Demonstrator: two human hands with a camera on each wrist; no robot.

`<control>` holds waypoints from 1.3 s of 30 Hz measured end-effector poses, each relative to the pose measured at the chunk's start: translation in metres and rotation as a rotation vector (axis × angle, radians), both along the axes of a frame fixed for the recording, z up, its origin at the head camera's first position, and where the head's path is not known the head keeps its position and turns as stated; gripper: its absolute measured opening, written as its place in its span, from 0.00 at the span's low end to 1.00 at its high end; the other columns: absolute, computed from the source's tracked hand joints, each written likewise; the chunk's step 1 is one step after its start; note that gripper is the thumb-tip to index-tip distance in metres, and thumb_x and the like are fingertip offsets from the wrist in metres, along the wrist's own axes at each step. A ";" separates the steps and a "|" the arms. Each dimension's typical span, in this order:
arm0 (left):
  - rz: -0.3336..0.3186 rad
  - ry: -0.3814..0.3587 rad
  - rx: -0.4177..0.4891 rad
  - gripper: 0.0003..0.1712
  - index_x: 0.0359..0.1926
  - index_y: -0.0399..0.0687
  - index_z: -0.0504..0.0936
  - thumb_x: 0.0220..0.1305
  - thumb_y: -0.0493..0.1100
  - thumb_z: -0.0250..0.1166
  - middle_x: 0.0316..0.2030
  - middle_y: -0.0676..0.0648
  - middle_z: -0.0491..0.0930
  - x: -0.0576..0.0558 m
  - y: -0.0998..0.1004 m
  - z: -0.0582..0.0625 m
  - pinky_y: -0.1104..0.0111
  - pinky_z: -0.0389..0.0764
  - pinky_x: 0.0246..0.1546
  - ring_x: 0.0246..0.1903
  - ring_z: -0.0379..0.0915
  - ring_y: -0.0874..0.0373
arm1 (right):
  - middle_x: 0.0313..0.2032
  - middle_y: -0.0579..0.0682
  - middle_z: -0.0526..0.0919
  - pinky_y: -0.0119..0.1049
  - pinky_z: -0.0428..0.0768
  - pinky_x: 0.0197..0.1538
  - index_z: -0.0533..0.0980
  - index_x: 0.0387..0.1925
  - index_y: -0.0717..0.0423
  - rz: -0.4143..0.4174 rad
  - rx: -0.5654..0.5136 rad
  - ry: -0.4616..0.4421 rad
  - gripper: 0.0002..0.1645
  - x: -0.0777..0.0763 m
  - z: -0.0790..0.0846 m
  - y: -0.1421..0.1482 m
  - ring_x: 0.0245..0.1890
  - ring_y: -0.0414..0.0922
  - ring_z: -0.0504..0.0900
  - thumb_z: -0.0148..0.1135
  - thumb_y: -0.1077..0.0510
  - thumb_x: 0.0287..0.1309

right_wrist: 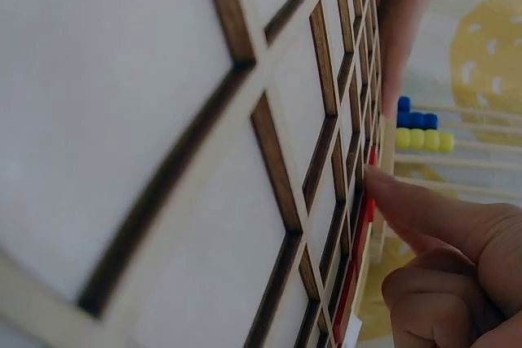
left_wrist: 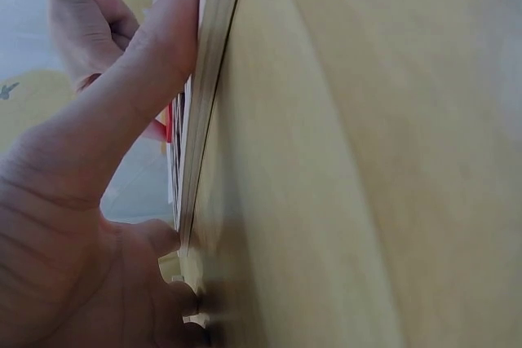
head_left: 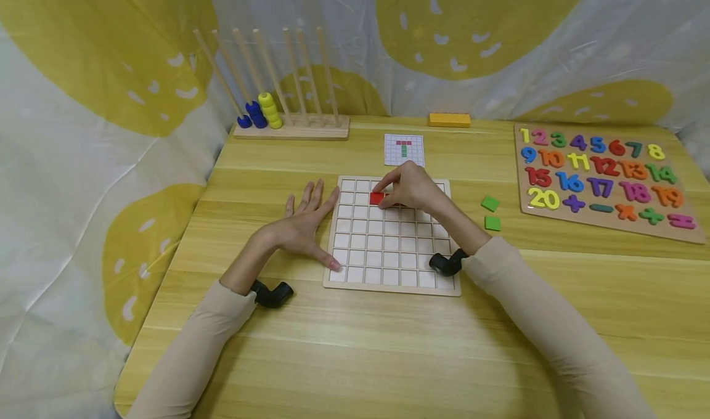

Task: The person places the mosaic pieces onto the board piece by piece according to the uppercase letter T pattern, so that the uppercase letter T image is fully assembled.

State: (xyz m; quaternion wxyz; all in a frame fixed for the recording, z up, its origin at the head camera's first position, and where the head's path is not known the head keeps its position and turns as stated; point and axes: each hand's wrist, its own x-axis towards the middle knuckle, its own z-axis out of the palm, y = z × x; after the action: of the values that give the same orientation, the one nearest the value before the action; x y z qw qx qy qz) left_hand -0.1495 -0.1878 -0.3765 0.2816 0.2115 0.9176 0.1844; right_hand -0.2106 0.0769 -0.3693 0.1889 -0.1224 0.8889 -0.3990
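Observation:
My right hand (head_left: 415, 190) pinches a small red square tile (head_left: 376, 198) between thumb and fingertips, at the third cell of the second row of a wooden grid board (head_left: 391, 290). In the right wrist view more red (right_wrist: 347, 292) shows in the grid beside that tile; the hand mostly hides it from the head view. My left hand (head_left: 298, 227) lies spread along the board's left side, thumb on the lower left corner and index fingertip by the upper left edge. Two green square tiles (head_left: 490, 203) lie right of the board.
A printed card (head_left: 391, 158) with a red and green T pattern lies behind the board. A peg abacus (head_left: 327, 131) with blue and yellow beads stands back left. An orange block (head_left: 449, 120) is at the rear edge, and a number puzzle board (head_left: 604, 223) lies at right.

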 end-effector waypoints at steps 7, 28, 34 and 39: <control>0.001 0.001 0.002 0.89 0.82 0.53 0.23 0.42 0.70 0.82 0.78 0.37 0.10 0.000 -0.001 0.000 0.32 0.16 0.73 0.78 0.03 0.39 | 0.41 0.54 0.85 0.32 0.65 0.30 0.91 0.42 0.54 -0.005 0.006 -0.022 0.17 -0.001 0.000 -0.002 0.29 0.44 0.68 0.83 0.63 0.46; -0.005 0.004 -0.019 0.89 0.82 0.53 0.23 0.42 0.69 0.82 0.78 0.36 0.09 0.001 0.000 0.000 0.33 0.16 0.73 0.78 0.03 0.39 | 0.17 0.43 0.55 0.37 0.59 0.28 0.86 0.53 0.55 -0.061 0.040 0.032 0.19 0.013 0.018 0.095 0.21 0.42 0.54 0.74 0.55 0.61; -0.004 -0.001 -0.020 0.89 0.82 0.53 0.23 0.42 0.69 0.82 0.78 0.36 0.10 0.000 0.000 0.001 0.33 0.16 0.74 0.78 0.03 0.39 | 0.16 0.41 0.54 0.37 0.58 0.24 0.84 0.55 0.58 -0.098 0.069 0.022 0.21 0.024 0.017 0.144 0.18 0.40 0.53 0.73 0.52 0.64; -0.004 -0.003 -0.013 0.88 0.82 0.53 0.22 0.43 0.68 0.82 0.78 0.36 0.09 0.001 0.000 0.002 0.33 0.16 0.74 0.78 0.03 0.38 | 0.16 0.42 0.53 0.37 0.56 0.22 0.83 0.57 0.59 -0.133 0.092 -0.001 0.23 0.032 0.013 0.177 0.17 0.40 0.51 0.72 0.53 0.64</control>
State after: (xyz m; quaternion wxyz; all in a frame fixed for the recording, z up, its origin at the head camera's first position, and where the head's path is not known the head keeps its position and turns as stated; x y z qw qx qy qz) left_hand -0.1487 -0.1882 -0.3750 0.2849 0.2114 0.9179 0.1780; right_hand -0.1786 0.2536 -0.3564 0.1678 -0.0541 0.9123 -0.3696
